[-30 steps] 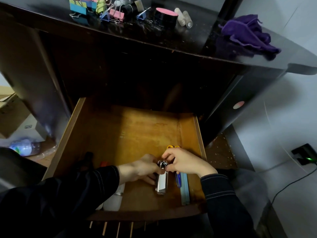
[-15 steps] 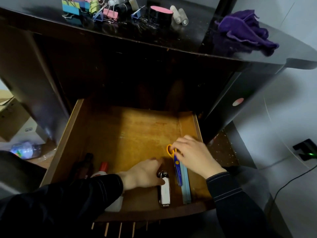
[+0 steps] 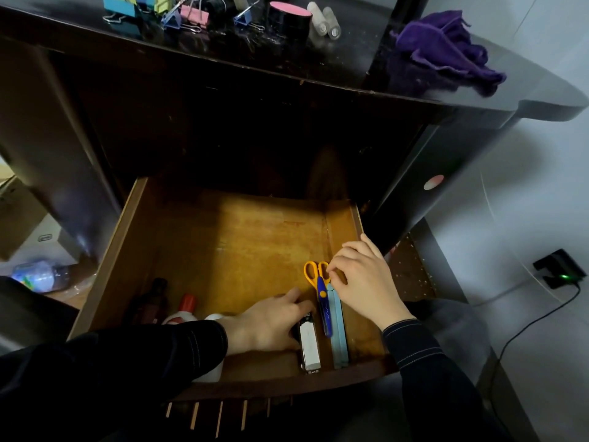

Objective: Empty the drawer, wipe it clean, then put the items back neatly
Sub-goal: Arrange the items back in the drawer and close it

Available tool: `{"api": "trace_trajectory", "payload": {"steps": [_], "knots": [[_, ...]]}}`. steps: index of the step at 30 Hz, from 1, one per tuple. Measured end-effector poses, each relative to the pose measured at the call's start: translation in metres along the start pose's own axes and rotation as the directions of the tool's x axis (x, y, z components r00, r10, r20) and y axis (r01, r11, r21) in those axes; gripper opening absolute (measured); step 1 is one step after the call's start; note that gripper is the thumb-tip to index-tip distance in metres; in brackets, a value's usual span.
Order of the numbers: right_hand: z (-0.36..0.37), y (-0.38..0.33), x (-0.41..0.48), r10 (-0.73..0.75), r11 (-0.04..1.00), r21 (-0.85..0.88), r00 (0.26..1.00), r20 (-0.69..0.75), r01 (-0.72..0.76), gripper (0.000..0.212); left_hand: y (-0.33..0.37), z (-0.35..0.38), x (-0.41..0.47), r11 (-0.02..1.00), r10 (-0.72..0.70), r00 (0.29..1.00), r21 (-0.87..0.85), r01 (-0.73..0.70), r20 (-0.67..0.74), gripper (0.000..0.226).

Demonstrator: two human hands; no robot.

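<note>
The wooden drawer [image 3: 223,237] is pulled out below a dark desk. At its front right lie a silver stapler [image 3: 309,344], scissors [image 3: 322,298] with orange handles and a blue blade, and a light blue strip [image 3: 338,333], all side by side. My left hand [image 3: 271,323] rests against the stapler's left side with fingers curled over its top end. My right hand [image 3: 363,282] pinches the right orange scissor handle. A glue bottle with a red cap [image 3: 186,309], a dark bottle [image 3: 153,301] and a white container [image 3: 212,371] sit at the front left, partly hidden by my sleeve.
On the desk top lie several coloured binder clips [image 3: 178,14], a black tape roll with a pink top [image 3: 290,15], two small white tubes [image 3: 325,22] and a purple cloth [image 3: 446,46]. A plastic bottle [image 3: 35,275] lies on the floor left; a charger and cable [image 3: 561,272] are at right.
Both hands held the stapler upright a second ago. It now lies flat in the drawer, my left hand stays beside it, and my right hand has moved up to the scissor handles.
</note>
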State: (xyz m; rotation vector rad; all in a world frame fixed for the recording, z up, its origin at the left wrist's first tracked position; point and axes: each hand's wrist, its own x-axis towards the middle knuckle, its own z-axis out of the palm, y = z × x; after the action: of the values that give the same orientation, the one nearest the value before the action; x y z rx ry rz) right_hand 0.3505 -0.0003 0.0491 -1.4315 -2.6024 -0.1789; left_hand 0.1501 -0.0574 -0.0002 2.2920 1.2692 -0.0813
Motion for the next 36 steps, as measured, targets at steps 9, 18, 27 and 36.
{"api": "trace_trajectory", "payload": {"steps": [9,18,27,36], "knots": [[0.004,0.002,0.001,0.017,1.000,0.023,1.000,-0.021,-0.017,0.019,0.003,0.002,0.009,0.999,0.009,0.999,-0.051,-0.011,-0.039,0.066],[0.006,0.004,0.001,0.010,1.000,0.012,0.999,-0.030,-0.009,0.016,0.008,-0.001,0.014,0.997,0.020,0.999,-0.079,-0.024,-0.049,0.065],[0.008,0.005,0.000,-0.005,1.000,-0.004,0.998,-0.059,0.005,0.023,0.006,0.001,0.013,0.992,0.021,0.998,-0.122,-0.028,-0.057,0.062],[-0.010,-0.001,0.001,-0.005,1.000,0.018,0.997,0.078,0.004,0.020,-0.007,-0.032,0.001,0.977,-0.050,0.986,-0.211,0.015,-0.161,0.044]]}}
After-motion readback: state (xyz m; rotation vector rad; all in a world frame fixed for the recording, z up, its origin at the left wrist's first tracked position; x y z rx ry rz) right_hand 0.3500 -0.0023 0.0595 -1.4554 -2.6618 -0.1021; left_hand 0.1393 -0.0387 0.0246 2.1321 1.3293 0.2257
